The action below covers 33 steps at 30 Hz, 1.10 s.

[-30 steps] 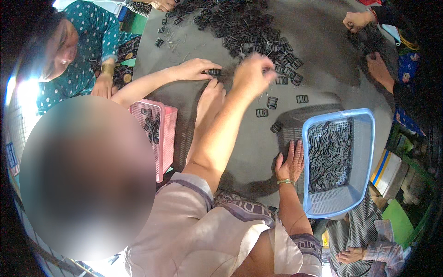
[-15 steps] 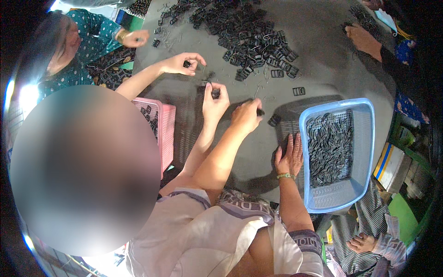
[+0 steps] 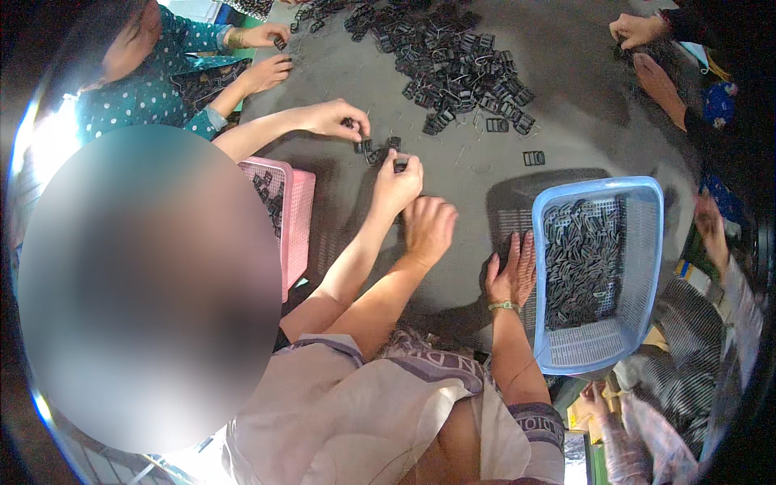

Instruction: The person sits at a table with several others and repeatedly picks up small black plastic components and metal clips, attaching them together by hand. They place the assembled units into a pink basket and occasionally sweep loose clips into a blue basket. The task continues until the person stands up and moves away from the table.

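Observation:
My left hand (image 3: 428, 229) is over the grey table, fingers curled downward; what lies under them is hidden. Close beyond it, a neighbour's hand (image 3: 399, 184) pinches a black plastic buckle (image 3: 400, 165). That person's other hand (image 3: 335, 120) also has a small black piece in its fingers, and black buckles (image 3: 373, 152) sit between the two hands. My right hand (image 3: 510, 279), with a bracelet at the wrist, rests open with spread fingers against the left side of a blue plastic basket (image 3: 543, 323). Many small dark pieces (image 3: 582, 263) fill much of the basket.
A large heap of black buckles (image 3: 461, 73) covers the table's far middle, with thin metal hooks near it. One buckle (image 3: 533, 158) lies alone beyond the basket. At left stands a pink basket (image 3: 301, 226). Other people's hands (image 3: 267, 73) work at far left and far right (image 3: 659, 81).
My left hand has moved left and nearer, its dark piece now out of sight. The buckle beside it is gone from there. The neighbour's hands have shifted right; my right hand stays by the basket.

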### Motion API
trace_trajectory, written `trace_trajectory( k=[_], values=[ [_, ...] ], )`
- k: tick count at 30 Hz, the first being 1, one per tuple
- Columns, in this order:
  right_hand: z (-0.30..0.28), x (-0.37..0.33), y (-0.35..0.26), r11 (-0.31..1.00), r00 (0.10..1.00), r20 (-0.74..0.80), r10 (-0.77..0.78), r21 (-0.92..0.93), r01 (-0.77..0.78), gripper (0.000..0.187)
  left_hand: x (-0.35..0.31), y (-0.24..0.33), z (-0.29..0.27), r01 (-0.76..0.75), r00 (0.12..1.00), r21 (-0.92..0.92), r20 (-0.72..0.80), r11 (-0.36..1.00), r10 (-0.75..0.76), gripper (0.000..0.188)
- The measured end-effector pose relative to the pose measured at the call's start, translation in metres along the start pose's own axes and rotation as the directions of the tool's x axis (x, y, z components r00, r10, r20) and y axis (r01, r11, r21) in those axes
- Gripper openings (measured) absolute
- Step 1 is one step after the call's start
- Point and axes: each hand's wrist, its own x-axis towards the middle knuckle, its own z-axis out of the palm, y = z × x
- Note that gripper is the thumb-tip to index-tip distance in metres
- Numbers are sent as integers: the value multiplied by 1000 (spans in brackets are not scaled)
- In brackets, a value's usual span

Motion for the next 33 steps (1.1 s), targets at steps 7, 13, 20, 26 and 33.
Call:
trace_trajectory(
  k=[7, 13, 20, 26, 33],
  values=[
    [-4, 1, -5, 997, 992, 107, 74, -3, -75, 57, 61, 46, 20, -185, 979, -276, -141, 943, 150, 32],
    [-6, 3, -8, 996, 988, 125, 85, 20, -89, 56, 102, 57, 44, -402, 915, -241, -65, 883, 399, 30],
    [-5, 0, -5, 998, 998, 48, 51, -24, -49, 59, 98, 33, 8, -29, 999, -184, 27, 983, 34, 46],
    [-5, 0, -8, 997, 995, 72, 61, 33, -64, 58, 153, 29, 47, -117, 990, -134, 56, 984, 125, 39],
    [-10, 2, -8, 994, 988, 110, 110, 15, -112, 59, 139, 19, 15, 559, 824, -819, 532, 126, -196, 19]
  ],
)
